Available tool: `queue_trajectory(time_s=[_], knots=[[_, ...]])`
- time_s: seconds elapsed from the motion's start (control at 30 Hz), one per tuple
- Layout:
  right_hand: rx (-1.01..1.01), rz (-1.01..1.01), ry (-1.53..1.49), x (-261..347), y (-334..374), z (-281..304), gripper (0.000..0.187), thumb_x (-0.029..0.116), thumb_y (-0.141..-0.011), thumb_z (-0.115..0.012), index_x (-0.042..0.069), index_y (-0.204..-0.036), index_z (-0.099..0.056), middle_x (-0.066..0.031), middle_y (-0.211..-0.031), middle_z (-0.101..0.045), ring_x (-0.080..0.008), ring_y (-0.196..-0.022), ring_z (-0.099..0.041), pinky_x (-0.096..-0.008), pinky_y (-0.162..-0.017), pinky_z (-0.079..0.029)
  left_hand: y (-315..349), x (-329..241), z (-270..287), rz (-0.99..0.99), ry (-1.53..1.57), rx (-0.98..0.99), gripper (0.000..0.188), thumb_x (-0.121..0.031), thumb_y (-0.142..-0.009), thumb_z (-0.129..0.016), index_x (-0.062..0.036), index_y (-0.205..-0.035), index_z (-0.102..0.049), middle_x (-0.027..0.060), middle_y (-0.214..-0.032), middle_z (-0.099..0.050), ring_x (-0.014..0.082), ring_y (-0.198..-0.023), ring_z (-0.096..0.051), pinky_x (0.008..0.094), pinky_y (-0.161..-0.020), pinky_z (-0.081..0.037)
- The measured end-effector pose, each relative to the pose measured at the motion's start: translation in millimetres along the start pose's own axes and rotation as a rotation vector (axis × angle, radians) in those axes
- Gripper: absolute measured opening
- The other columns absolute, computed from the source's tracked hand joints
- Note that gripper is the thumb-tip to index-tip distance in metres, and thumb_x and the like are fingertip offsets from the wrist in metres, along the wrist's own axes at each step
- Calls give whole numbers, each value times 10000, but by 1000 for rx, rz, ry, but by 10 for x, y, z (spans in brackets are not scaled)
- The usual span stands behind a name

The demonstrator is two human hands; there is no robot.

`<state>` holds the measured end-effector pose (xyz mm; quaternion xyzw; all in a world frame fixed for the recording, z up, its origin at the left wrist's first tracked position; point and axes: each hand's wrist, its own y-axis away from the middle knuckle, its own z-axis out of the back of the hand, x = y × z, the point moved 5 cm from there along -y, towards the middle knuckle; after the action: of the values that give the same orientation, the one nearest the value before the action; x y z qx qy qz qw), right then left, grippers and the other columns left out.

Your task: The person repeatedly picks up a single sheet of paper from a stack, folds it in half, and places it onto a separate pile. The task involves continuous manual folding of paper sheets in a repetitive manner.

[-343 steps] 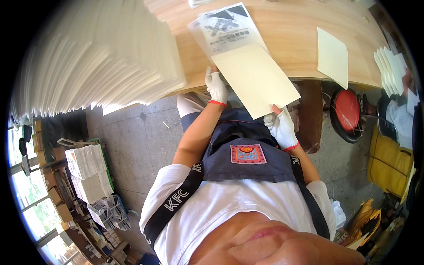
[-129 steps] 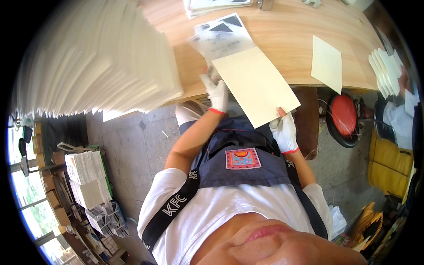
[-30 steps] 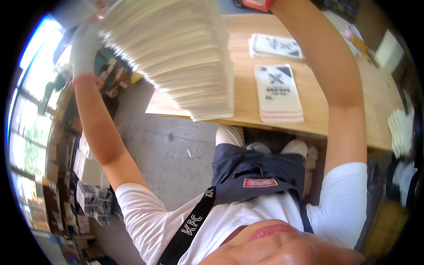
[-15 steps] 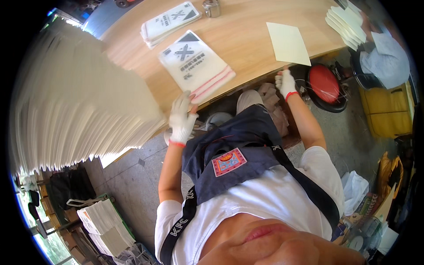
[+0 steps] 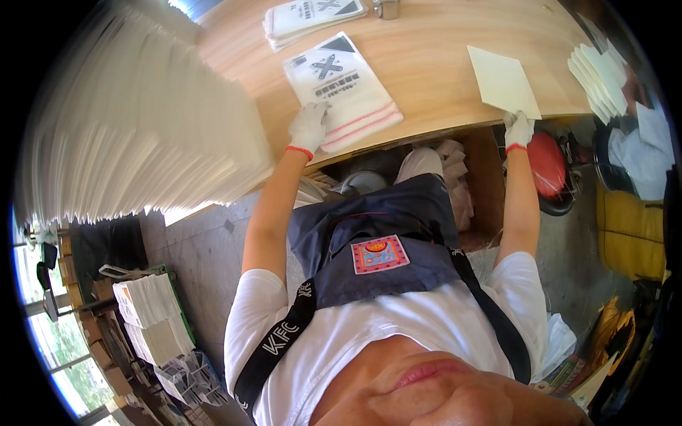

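Observation:
A stack of clear printed plastic sleeves [image 5: 359, 106] with red stripes along its near end lies on the wooden table in front of me. My left hand [image 5: 308, 128], in a white knit glove, rests on the stack's left side, fingers stretched forward. Farther right, a blank cream sheet [image 5: 503, 78] lies at the table's front edge. At that sheet's near corner is my gloved right hand [image 5: 519, 132], its fingers closed on the edge.
Tall piled cream paper [image 5: 142, 128] fills the left of the table [image 5: 433, 42]. More sleeves [image 5: 312, 25] and a small metal container [image 5: 386, 8] lie beyond. Fanned sheets [image 5: 593, 82] are at the right, near another person. A red stool [image 5: 547, 167] stands below.
My left hand has moved forward from the table edge onto the sleeves. My right hand has come from below the edge to the cream sheet's near corner. The view has shifted.

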<state>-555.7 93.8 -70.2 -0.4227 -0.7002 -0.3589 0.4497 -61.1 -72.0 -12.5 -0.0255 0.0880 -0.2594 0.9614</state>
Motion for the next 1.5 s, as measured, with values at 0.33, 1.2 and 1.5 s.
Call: queue_trajectory(time_s=[0.33,1.2,1.5], knots=[[715,-646,-65,-142,1801,-181,378,127,-800,-556,-15,-1143,-486,-74,-858,-624,-107,-560,-587,-201,-416,-456,99,127,-24,161,172,-118,112,-123,-779,-517,-141,-873,-574,62,-921,-581,257,-903,-558,382,-725,-469],[679,-624,-145,-10,2923,-405,252,156,-919,-505,80,-1157,-477,-71,-857,-591,-112,-555,-557,-203,-424,-429,563,-877,-1127,379,2466,-127,415,-85,-894,-509,-37,-1282,-369,140,-1208,-509,251,-1008,-578,340,-784,-527],[493,-953,-546,-1226,2916,-830,328,149,-958,-385,-18,-1240,-373,-217,-1185,-453,-344,-1075,-522,-452,-913,-487,1110,-1153,-1618,857,1858,-88,182,-44,-864,-477,-10,-1024,-556,103,-940,-613,211,-819,-613,322,-697,-538]])
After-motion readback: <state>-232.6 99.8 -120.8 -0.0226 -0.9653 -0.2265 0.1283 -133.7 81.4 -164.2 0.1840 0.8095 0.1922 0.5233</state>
